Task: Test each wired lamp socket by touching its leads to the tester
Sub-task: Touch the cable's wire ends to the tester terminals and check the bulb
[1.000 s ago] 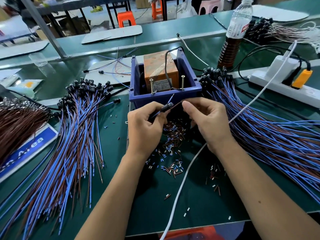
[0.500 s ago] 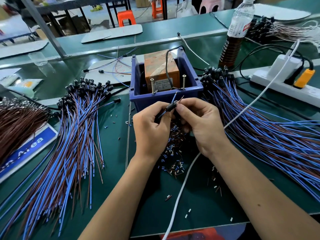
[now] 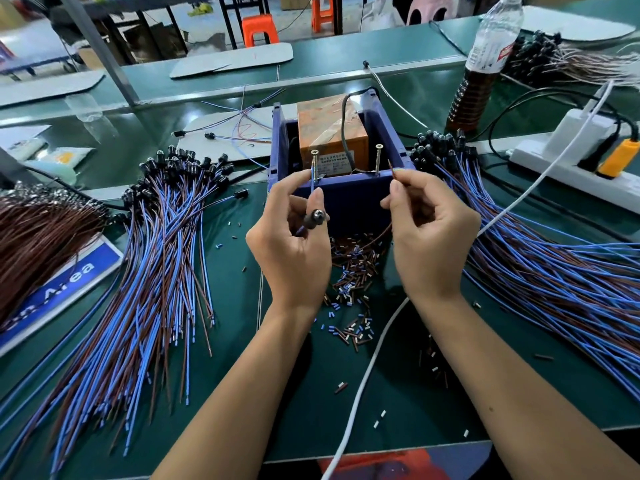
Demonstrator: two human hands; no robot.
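the left hand [image 3: 289,252] is curled around a small black lamp socket [image 3: 313,217], its glassy end facing up toward the camera, and its thumb and forefinger pinch the blue lead [image 3: 312,183] so the tip stands nearly upright. that tip sits at, or just beside, the left screw post [image 3: 314,162] of the tester [image 3: 332,133]; whether metal touches metal cannot be told. the right hand [image 3: 429,233] pinches the brown lead [image 3: 390,167] between thumb and forefinger, other fingers loosely curled, with the bare tip pointing up and slightly left. the brown wire loops down from that pinch and back toward the socket.

the relation that matters: the right screw post [image 3: 378,157] lies up and to the left of the brown tip, near but apart, with the front wall of the blue bin [image 3: 349,199] between the hands and the posts. both posts stand upright, side by side, so the two leads are spread roughly to match them. the right hand is the nearer to the free post, and a short move inward and forward would likely close the circuit.

further out on the green counter [image 3: 242,375], a fan of blue and brown wired sockets [image 3: 156,271] lies to the left and another pile [image 3: 554,271] to the right. cut insulation bits [image 3: 349,282] litter the space under the hands.
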